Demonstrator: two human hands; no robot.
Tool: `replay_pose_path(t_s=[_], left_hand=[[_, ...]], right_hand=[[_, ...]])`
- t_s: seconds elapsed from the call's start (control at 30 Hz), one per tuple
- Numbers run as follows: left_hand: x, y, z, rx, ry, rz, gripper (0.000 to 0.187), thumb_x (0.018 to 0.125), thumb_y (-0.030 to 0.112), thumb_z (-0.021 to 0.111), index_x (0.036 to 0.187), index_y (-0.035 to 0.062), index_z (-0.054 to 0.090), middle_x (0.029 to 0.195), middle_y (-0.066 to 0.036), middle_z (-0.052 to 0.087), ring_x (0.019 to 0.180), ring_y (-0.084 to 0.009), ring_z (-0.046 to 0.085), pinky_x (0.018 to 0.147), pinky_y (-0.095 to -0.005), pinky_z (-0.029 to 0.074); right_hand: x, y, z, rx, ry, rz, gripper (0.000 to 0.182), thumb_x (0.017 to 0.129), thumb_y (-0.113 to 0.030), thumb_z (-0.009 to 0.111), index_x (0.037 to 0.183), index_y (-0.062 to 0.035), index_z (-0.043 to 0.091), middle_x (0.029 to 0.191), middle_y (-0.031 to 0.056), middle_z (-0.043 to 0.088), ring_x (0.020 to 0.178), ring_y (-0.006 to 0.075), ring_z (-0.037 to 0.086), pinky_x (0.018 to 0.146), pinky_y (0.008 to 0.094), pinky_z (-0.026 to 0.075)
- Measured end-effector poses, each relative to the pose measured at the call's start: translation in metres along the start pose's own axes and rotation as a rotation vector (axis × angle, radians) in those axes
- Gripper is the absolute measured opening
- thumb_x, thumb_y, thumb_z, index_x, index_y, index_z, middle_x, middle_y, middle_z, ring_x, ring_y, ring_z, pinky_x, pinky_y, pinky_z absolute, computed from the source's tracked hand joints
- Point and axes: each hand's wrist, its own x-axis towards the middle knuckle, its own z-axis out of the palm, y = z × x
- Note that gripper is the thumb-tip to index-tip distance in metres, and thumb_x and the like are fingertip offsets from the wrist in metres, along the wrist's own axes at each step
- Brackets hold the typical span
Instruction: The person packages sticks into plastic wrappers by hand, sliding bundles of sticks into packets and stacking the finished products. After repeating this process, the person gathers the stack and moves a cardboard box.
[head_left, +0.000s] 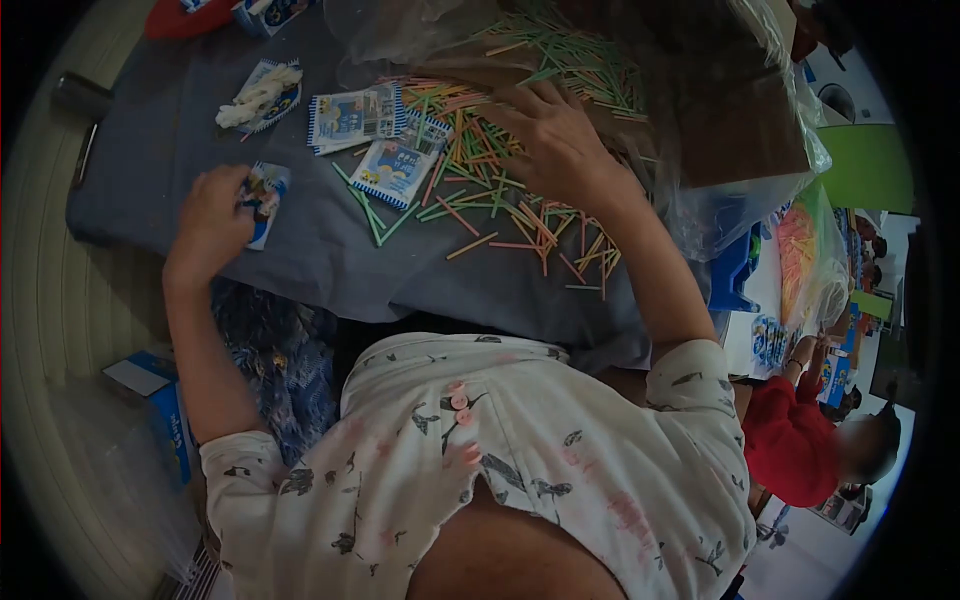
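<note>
My left hand [212, 220] is at the left of the grey-covered table, its fingers closed on the edge of a small blue-and-white packet [268, 207]. My right hand [555, 140] rests with fingers stretched out over a heap of thin coloured sticks [465, 125], in green, pink, yellow and orange. Its fingertips are partly lost among the sticks, but I see nothing gripped. Between the hands lie several flat printed packets [395, 170]. Further back on the left, a crumpled whitish piece [262, 95] lies on another packet.
A cardboard box [735, 110] lined with clear plastic lies on its side at the back right, more sticks at its mouth. A red container [190, 18] is at the far left. A blue bin [737, 270] stands to the right. A person in red [800, 445] sits beyond it.
</note>
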Motion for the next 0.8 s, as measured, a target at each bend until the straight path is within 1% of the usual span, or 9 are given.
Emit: replay_pose_path(t_s=[0.03,0.07,0.13,0.2,0.3,0.5,0.57,0.7,0.8], left_hand=[[0.000,0.021,0.004,0.492,0.171,0.177,0.041,0.075,0.000,0.063,0.117,0.0004,0.062,0.108,-0.013,0.060,0.100,-0.0249,0.055,0.086,-0.0393,0.047],[0.000,0.037,0.011,0.497,0.174,0.177,0.041,0.075,0.000,0.063,0.117,0.0004,0.062,0.108,-0.013,0.060,0.100,-0.0249,0.055,0.086,-0.0393,0.047],[0.002,0.072,0.028,0.508,0.368,0.328,0.043,0.073,0.002,0.064,0.115,0.0001,0.062,0.109,-0.017,0.054,0.107,-0.0328,0.048,0.090,-0.0413,0.045],[0.006,0.104,0.053,0.241,0.232,0.407,0.040,0.076,0.008,0.068,0.115,-0.0003,0.063,0.104,-0.014,0.055,0.101,-0.0324,0.053,0.086,-0.0414,0.047],[0.023,0.112,0.102,0.186,0.200,0.419,0.030,0.075,0.008,0.067,0.103,-0.0024,0.066,0.099,-0.015,0.055,0.099,-0.0304,0.054,0.081,-0.0415,0.050],[0.019,0.124,0.131,0.427,0.211,0.422,0.015,0.073,0.008,0.066,0.081,-0.0038,0.067,0.094,-0.014,0.058,0.095,-0.0288,0.056,0.072,-0.0377,0.054],[0.019,0.124,0.142,0.597,0.312,0.426,0.014,0.070,0.008,0.067,0.080,-0.0024,0.067,0.090,-0.014,0.059,0.089,-0.0289,0.058,0.067,-0.0351,0.054],[0.023,0.116,0.137,0.391,0.404,0.510,0.011,0.070,0.006,0.066,0.078,-0.0005,0.065,0.086,-0.013,0.058,0.084,-0.0284,0.059,0.061,-0.0346,0.054],[0.021,0.116,0.132,0.224,0.471,0.534,0.006,0.073,0.005,0.065,0.077,0.0012,0.063,0.084,-0.012,0.058,0.080,-0.0288,0.059,0.059,-0.0365,0.054]], right_hand=[[0.014,-0.006,0.001,-0.143,-0.072,0.023,0.063,0.070,-0.007,0.072,0.131,-0.0132,0.058,0.139,0.0120,0.048,0.128,0.0306,0.043,0.102,0.0528,0.038],[0.024,-0.007,0.002,-0.285,-0.145,0.047,0.069,0.068,-0.007,0.071,0.135,-0.0157,0.055,0.148,0.0140,0.038,0.137,0.0340,0.033,0.106,0.0591,0.032],[0.044,0.005,0.013,-0.358,-0.192,0.026,0.070,0.069,-0.007,0.070,0.136,-0.0169,0.053,0.150,0.0154,0.034,0.140,0.0348,0.028,0.107,0.0620,0.028],[0.054,0.008,0.025,-0.435,-0.248,-0.017,0.071,0.070,-0.008,0.070,0.138,-0.0181,0.051,0.151,0.0168,0.030,0.143,0.0355,0.023,0.109,0.0649,0.024],[0.049,0.011,0.030,-0.450,-0.179,-0.057,0.062,0.071,-0.010,0.069,0.131,-0.0173,0.054,0.149,0.0204,0.032,0.145,0.0367,0.021,0.111,0.0625,0.022],[0.014,0.013,0.027,-0.391,-0.190,-0.002,0.035,0.076,-0.013,0.066,0.109,-0.0047,0.059,0.144,0.0215,0.035,0.139,0.0398,0.028,0.109,0.0598,0.025],[-0.003,0.011,0.027,-0.346,-0.014,-0.095,0.024,0.074,-0.015,0.064,0.093,0.0006,0.061,0.133,0.0225,0.042,0.132,0.0366,0.034,0.099,0.0615,0.030],[-0.024,0.014,0.030,-0.312,0.064,-0.025,0.019,0.076,-0.010,0.061,0.093,-0.0012,0.059,0.125,0.0227,0.048,0.126,0.0367,0.041,0.101,0.0600,0.029],[-0.035,0.025,0.025,-0.137,0.091,0.123,0.015,0.081,-0.006,0.057,0.095,-0.0006,0.056,0.107,0.0213,0.056,0.109,0.0349,0.054,0.097,0.0512,0.038]])
